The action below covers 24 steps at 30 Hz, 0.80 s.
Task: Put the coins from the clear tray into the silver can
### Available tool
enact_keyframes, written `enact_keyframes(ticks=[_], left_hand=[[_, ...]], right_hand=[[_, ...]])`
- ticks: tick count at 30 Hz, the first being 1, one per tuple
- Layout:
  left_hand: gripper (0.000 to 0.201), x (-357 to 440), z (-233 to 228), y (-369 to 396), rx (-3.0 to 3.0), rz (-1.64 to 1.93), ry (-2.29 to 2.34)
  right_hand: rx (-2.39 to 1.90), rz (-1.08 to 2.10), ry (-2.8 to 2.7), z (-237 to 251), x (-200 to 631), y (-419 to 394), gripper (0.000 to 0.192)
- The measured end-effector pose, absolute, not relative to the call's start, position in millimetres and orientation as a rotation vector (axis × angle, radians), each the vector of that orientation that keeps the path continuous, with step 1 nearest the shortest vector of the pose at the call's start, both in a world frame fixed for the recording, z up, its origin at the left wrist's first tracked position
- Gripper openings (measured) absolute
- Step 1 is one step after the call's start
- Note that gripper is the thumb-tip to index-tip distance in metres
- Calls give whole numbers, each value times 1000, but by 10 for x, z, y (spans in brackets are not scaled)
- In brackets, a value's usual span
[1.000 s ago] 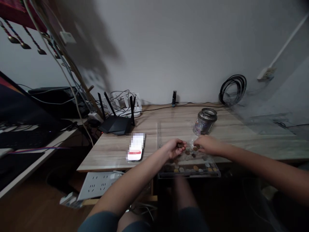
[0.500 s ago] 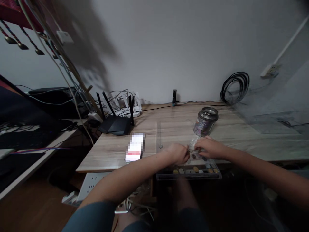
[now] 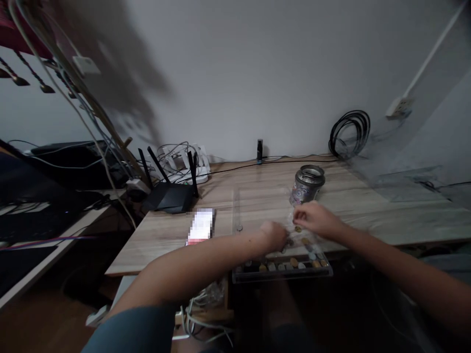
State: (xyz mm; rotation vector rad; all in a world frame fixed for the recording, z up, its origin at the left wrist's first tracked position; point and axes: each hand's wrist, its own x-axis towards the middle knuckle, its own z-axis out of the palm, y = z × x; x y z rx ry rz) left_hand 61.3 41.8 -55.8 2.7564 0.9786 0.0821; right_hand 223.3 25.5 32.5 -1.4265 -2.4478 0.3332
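Observation:
A shallow clear plastic tray [image 3: 283,278] lies at the desk's front edge, with several gold and silver coins [image 3: 293,263] along its near side. My left hand [image 3: 274,236] is low over the tray, fingers curled down beside a few darker coins; its fingertips are hidden. Just to the right, my right hand [image 3: 314,218] has its fingers pinched together above a gold coin [image 3: 298,229]. What it pinches, if anything, is too small to make out. A crinkled clear plastic piece [image 3: 290,218] shows by those fingertips. Behind them stands an open patterned metal tin [image 3: 308,184].
A lit phone [image 3: 201,224] and a black router [image 3: 171,196] are on the left of the wooden desk [image 3: 154,240]. Against the wall are a small black bottle [image 3: 259,151] and a coiled black cable [image 3: 349,133]. A single coin [image 3: 240,228] lies at the tray's left side.
My right hand has risen slightly off the coins, its fingers drawn together, uncovering a gold coin. My left hand stays low with its fingers curled. The whole view has shifted a little.

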Motion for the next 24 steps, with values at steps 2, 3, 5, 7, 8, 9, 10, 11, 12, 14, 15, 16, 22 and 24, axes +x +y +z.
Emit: enact_keyframes(ticks=[2, 3, 5, 7, 8, 9, 10, 11, 12, 14, 15, 16, 22, 24], left_hand=[[24, 594, -511, 478, 2713, 185, 941], [23, 576, -468, 511, 2669, 241, 950], [20, 537, -337, 582, 2536, 338, 1005], [16, 508, -154, 657, 2332, 455, 1052], [16, 500, -52, 698, 2187, 529, 1035], [17, 496, 49, 742, 2013, 603, 999], [20, 496, 146, 789, 1816, 655, 955], [22, 497, 232, 840, 1605, 693, 911], [24, 499, 305, 895, 1409, 708, 855], [21, 501, 404, 1005, 1083, 685, 729], [20, 501, 430, 1057, 959, 656, 668], [19, 502, 443, 1103, 857, 629, 621], [25, 528, 374, 1212, 506, 597, 554], [22, 543, 331, 1203, 444, 584, 520]], right_hand=[[-1506, 188, -2102, 580, 2350, 464, 20], [-1554, 109, -1951, 696, 2425, 592, 22], [-1663, 12, -1804, 857, 2578, 862, 21], [-1774, -14, -1808, 910, 2696, 1095, 16], [-1821, -30, -1829, 906, 2732, 1183, 14], [-1861, -53, -1850, 894, 2750, 1245, 12], [-1897, -81, -1868, 880, 2750, 1281, 11], [-1931, -122, -1874, 871, 2732, 1292, 11], [-1948, -176, -1880, 869, 2694, 1281, 13], [-1889, -282, -1907, 877, 2560, 1214, 19], [-1811, -293, -1945, 878, 2466, 1169, 23], [-1711, -259, -2009, 871, 2358, 1126, 26], [-1429, 119, -2227, 731, 1813, 1049, 23], [-1435, 137, -2165, 736, 1822, 1078, 19]])
